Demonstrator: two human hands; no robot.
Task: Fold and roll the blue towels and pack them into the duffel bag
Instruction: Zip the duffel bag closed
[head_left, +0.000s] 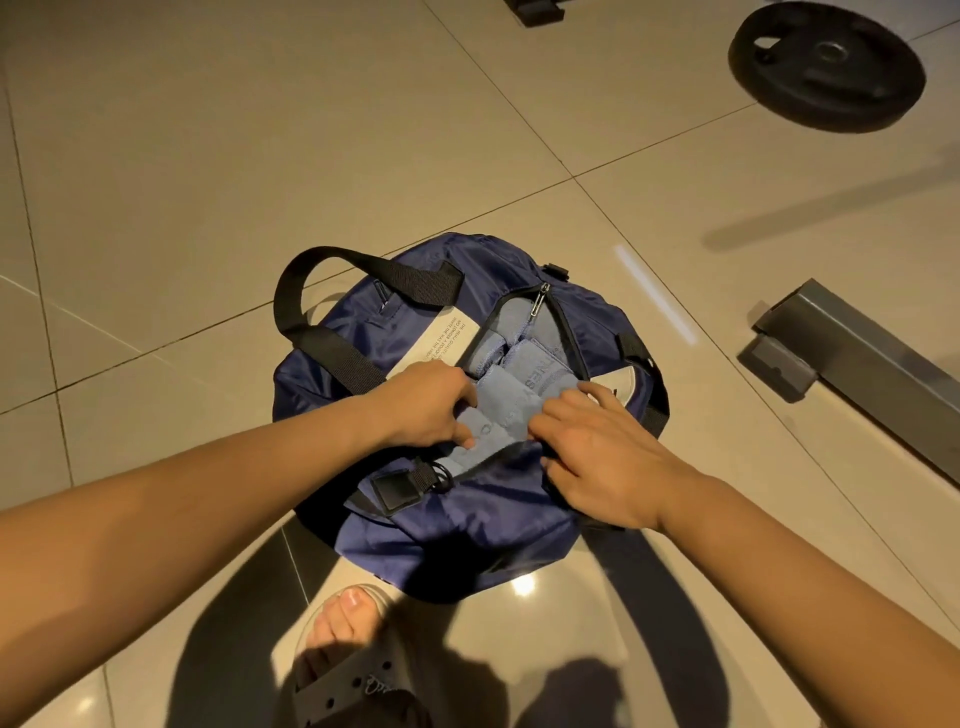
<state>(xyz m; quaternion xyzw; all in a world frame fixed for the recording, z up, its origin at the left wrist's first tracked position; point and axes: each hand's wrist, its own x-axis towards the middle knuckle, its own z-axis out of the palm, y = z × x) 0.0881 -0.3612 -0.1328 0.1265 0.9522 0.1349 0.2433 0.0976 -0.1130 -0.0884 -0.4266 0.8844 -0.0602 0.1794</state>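
A navy duffel bag (447, 514) with black straps lies on the tiled floor, its top zip open. Several rolled light-blue towels (519, 364) fill the opening. A top towel roll (498, 415) with embossed lettering lies across the near part of the opening, between my two hands. My left hand (421, 405) grips the left side of this roll with curled fingers. My right hand (597, 452) holds its right side, fingers curled over the towel and the bag's edge. The near end of the roll sticks out past the zip.
A black weight plate (826, 67) lies on the floor at the far right. A grey metal frame bar (852, 343) runs along the right. My foot in a black sandal (353, 665) stands just in front of the bag.
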